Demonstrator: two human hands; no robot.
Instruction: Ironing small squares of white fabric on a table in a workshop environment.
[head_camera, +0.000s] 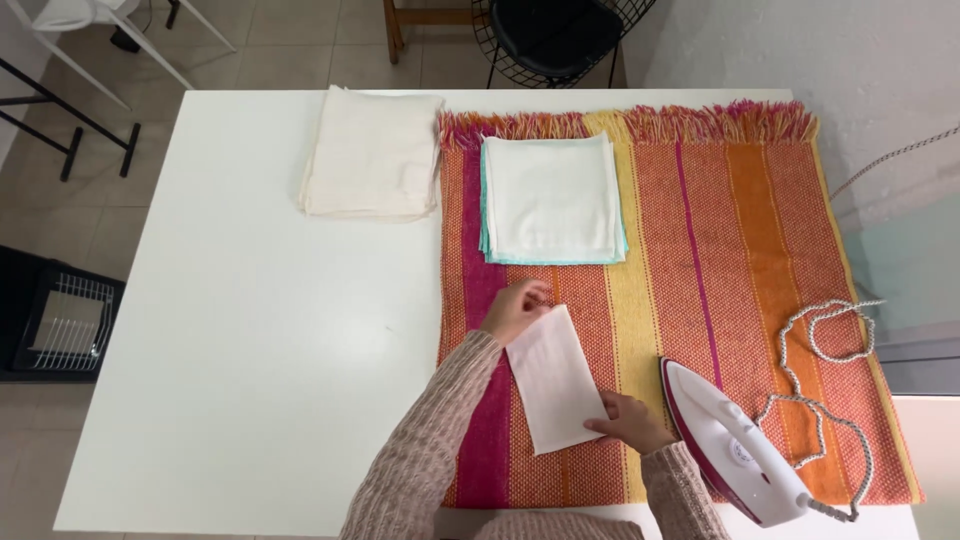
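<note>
A small folded white cloth (553, 378) lies slanted on the striped orange, pink and yellow blanket (740, 260). My left hand (515, 308) pinches the cloth's far corner. At the near right corner, my right hand (630, 420) presses down with its fingers on the cloth's edge. Both arms wear beige knitted sleeves. A white and magenta iron (730, 445) rests on the blanket just right of my right hand.
A stack of folded white cloths with teal edges (552, 198) sits on the blanket's far part. A cream folded pile (372, 152) lies on the white table (240, 330). The iron's braided cord (825, 385) loops at right. A black chair (555, 35) stands beyond.
</note>
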